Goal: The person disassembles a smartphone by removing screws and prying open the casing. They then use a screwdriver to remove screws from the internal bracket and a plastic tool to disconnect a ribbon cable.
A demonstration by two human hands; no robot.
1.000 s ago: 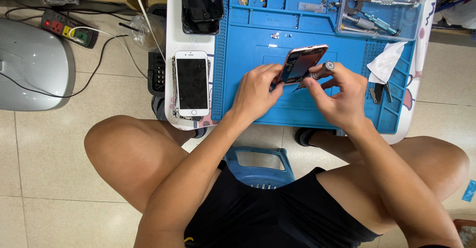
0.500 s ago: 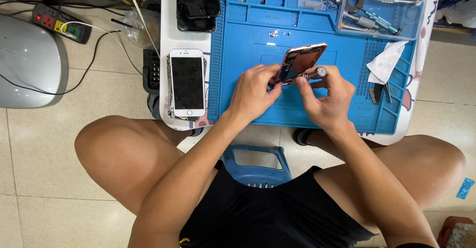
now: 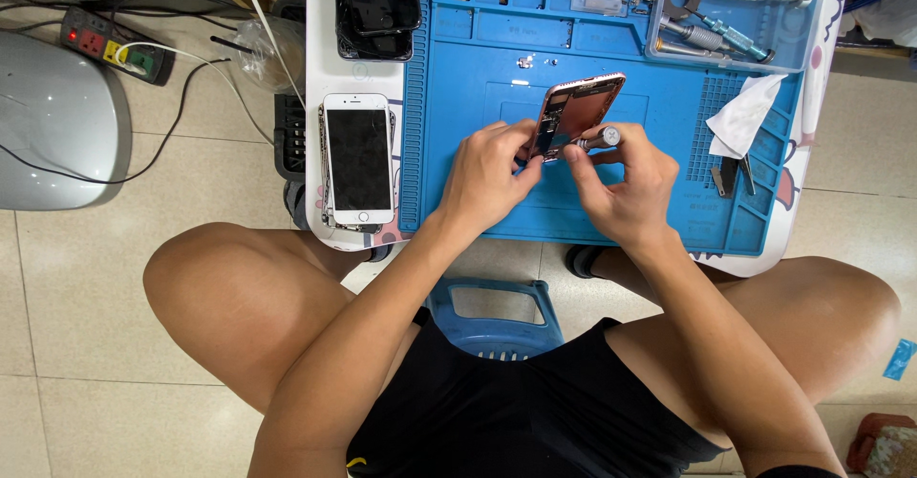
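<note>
- Head view: the left hand grips the lower end of an opened phone body, pink-rimmed with its inner parts showing; the phone lies tilted over the middle of the blue work mat.
- The right hand is closed around a small metal screwdriver, pinched between thumb and fingers, its tip at the phone's inner parts.
- The mat covers most of a small white table; its upper edge is split into shallow compartments holding small parts.
- Left of the mat, on the bare table strip, lies a white-framed phone with a dark screen, face up, upright to the camera.
- Above it sits a stack of dark phones.
- At the mat's upper right, a clear rectangular tray holds screwdrivers and a dark ring.
- Below the tray, a crumpled white tissue rests on the mat's right part, with dark tweezers just under it.
- On the tiled floor at left: a black power strip with coloured sockets, and a grey rounded casing.
- A blue plastic stool shows between the person's knees.
</note>
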